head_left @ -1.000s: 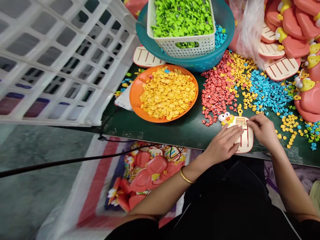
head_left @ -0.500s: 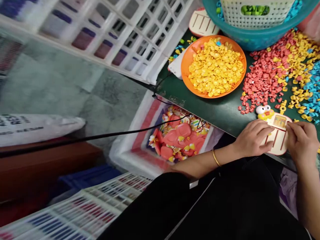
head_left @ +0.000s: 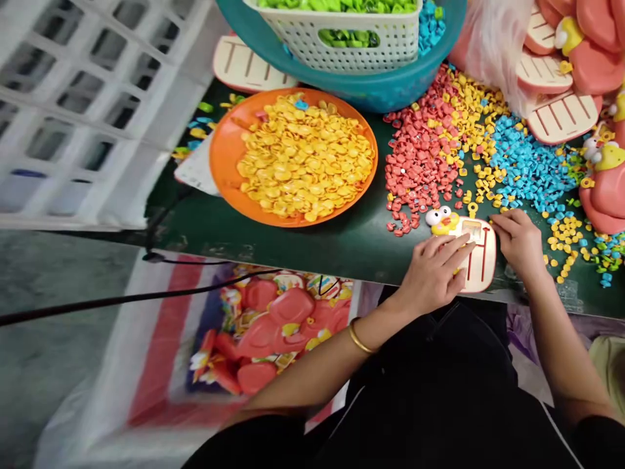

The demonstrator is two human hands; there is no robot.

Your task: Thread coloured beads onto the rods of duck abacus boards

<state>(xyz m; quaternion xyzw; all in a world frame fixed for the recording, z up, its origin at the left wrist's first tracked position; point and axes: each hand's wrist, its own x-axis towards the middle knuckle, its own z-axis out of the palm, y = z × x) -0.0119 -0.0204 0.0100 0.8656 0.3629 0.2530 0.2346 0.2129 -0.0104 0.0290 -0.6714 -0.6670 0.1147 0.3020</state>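
Observation:
A cream toy panel [head_left: 481,260] with red slots and a yellow duck head [head_left: 442,220] lies at the near edge of the dark green table [head_left: 336,244]. My left hand [head_left: 432,273] rests on the panel's left half, fingers curved over it, a gold bangle on the wrist. My right hand [head_left: 520,242] sits at the panel's right edge with fingers curled against it; whether they pinch a small piece is hidden. Loose piles of small red pieces [head_left: 417,166], yellow pieces [head_left: 476,114] and blue pieces [head_left: 530,169] lie just beyond the panel.
An orange plate [head_left: 222,156] heaped with yellow discs sits left of centre. Behind it, a teal basin [head_left: 390,91] holds a white basket [head_left: 356,49] of green pieces. A white crate [head_left: 73,111] stands at left. Finished red toys [head_left: 273,319] fill a bag below the table; more panels [head_left: 561,117] lie at right.
The camera has swung back to the right and up, bringing the table to centre. Both hands have stayed on the toy panel; the right hand has shifted slightly along its right edge.

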